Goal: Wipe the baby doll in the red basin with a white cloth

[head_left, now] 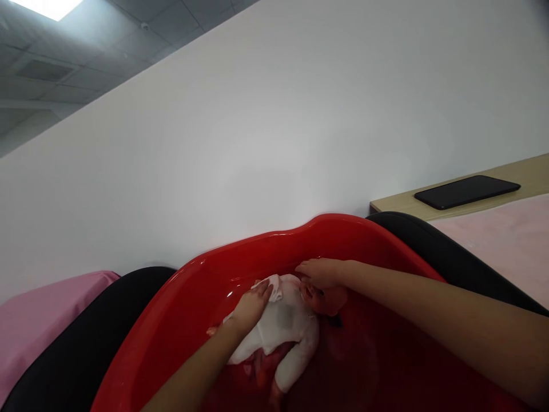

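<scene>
A doll in a white garment [281, 329] lies inside a glossy red tub [206, 286]. My left hand [253, 303] rests on the doll's back, its fingers pressing a fold of the white cloth near the shoulder. My right hand [321, 273] reaches in from the right and curls over the doll's head [332, 300], fingers closed around it. One white sleeve points down toward me. The doll's legs are partly hidden under the garment.
A black padded surface [450, 252] surrounds the tub on both sides. Pink cloth [38, 320] lies at the left, paler pink cloth [506, 240] at the right. A dark phone [466, 191] rests on a wooden ledge [532, 169]. A white wall stands close behind.
</scene>
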{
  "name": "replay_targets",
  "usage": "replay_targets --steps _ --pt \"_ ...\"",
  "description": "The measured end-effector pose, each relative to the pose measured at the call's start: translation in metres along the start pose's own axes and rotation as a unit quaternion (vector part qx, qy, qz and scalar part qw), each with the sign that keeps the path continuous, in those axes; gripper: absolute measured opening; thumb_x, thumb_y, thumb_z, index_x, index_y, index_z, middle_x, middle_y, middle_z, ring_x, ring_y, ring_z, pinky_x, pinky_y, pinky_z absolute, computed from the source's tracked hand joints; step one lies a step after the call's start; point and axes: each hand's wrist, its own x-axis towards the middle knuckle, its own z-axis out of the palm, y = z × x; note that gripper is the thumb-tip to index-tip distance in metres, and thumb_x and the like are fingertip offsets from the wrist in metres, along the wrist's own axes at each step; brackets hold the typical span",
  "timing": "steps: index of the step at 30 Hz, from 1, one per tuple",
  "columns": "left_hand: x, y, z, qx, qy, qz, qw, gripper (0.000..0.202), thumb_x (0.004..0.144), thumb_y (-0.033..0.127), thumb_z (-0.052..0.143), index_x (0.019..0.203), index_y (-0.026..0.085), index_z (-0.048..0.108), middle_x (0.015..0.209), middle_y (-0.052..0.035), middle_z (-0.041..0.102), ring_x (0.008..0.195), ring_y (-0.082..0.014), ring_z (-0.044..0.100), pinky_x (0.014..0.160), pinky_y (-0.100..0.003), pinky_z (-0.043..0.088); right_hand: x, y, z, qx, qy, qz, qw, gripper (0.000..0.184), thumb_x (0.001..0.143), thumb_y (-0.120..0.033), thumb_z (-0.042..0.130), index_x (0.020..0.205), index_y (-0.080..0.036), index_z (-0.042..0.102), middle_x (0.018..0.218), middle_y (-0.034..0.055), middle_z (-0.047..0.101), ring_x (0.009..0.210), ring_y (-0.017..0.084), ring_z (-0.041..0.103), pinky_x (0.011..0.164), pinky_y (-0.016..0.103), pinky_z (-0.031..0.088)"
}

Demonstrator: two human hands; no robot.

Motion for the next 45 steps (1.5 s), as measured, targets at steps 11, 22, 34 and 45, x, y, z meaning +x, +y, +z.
replay_targets --steps 11,22,34,45 --pt "-0.091 -0.082 0.031 0.149 -0.142 -0.097 0.974 0.073 0.090 0.000 0.038 0.161 0.012 0.039 0.164 -0.0236 0.040 0.130 -0.0418 0.064 0.092 -0.049 0.060 -0.005 -0.002 -0.005 0.033 -0.005 0.038 0.999 0.036 0.097 -0.053 0.054 0.113 -0.022 0.065 0.124 0.0123 0.069 0.104 0.031 0.068 0.085 0.041 0.054" --pt "-0.017 0.031 -0.023 -0.039 0.010 -0.106 0.994 0.066 0.098 0.009 0.036 0.163 0.018 0.033 0.170 -0.0178 0.033 0.132 -0.0311 0.064 0.106 -0.042 0.054 -0.010 -0.005 -0.007 0.044 -0.001 0.035 0.998 0.048 0.097 -0.053 0.053 0.130 -0.020 0.060 0.136 0.0163 0.065 0.119 0.037 0.065 0.099 0.050 0.051" --pt "-0.031 0.022 0.000 0.111 -0.033 -0.010 0.993 0.064 0.093 -0.001 0.045 0.156 0.010 0.043 0.167 -0.0258 0.033 0.149 -0.0332 0.048 0.116 -0.047 0.050 -0.011 -0.009 -0.011 -0.002 -0.027 0.029 0.999 0.056 0.098 -0.057 0.049 0.137 -0.017 0.057 0.138 0.0179 0.064 0.121 0.038 0.063 0.102 0.053 0.050" --pt "-0.107 -0.061 0.036 0.183 -0.179 -0.100 0.961 0.076 0.083 -0.008 0.040 0.157 0.008 0.044 0.162 -0.0264 0.042 0.140 -0.0363 0.057 0.100 -0.046 0.060 -0.010 -0.006 -0.009 0.001 -0.025 0.032 0.999 0.053 0.097 -0.058 0.052 0.131 -0.019 0.061 0.134 0.0178 0.065 0.119 0.039 0.064 0.100 0.055 0.051"
